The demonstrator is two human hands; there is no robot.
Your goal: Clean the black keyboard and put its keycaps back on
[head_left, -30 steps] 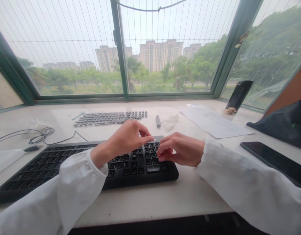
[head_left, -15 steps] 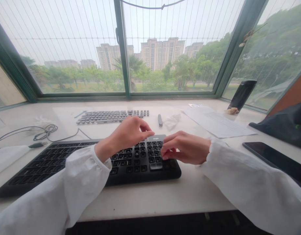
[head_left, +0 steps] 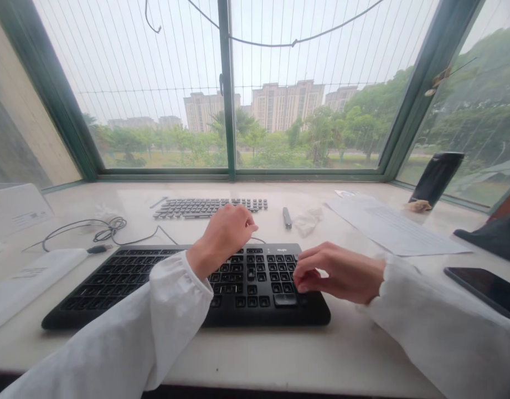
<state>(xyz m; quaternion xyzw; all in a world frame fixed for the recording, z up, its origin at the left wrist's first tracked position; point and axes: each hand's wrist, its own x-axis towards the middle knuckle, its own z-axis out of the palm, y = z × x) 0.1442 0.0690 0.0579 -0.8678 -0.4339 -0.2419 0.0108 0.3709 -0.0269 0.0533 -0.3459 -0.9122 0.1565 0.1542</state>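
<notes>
A black keyboard (head_left: 171,307) lies across the table before me, most of its keycaps off and the square sockets bare. One wide keycap (head_left: 285,300) sits at the bottom of the number pad. My right hand (head_left: 335,271) rests at the pad's right edge, thumb and fingers pinched together; whatever they may hold is hidden. Over the keyboard's far middle part hovers my left hand (head_left: 225,235), its fingers curled in against the thumb, and I cannot see anything between them. Loose keycaps (head_left: 209,208) are laid out in rows behind the keyboard.
A small dark stick-like object (head_left: 287,218) and a crumpled tissue (head_left: 308,221) lie beyond the keyboard. Printed paper (head_left: 391,224), a phone (head_left: 487,288) and a dark upright cylinder (head_left: 437,177) are on the right. A coiled cable (head_left: 109,230) and white box (head_left: 34,277) lie left.
The view has tilted up and swung left, so everything sits lower and farther right. My left hand has drawn away from the number pad, leftward. My right hand stays at the pad's right edge.
</notes>
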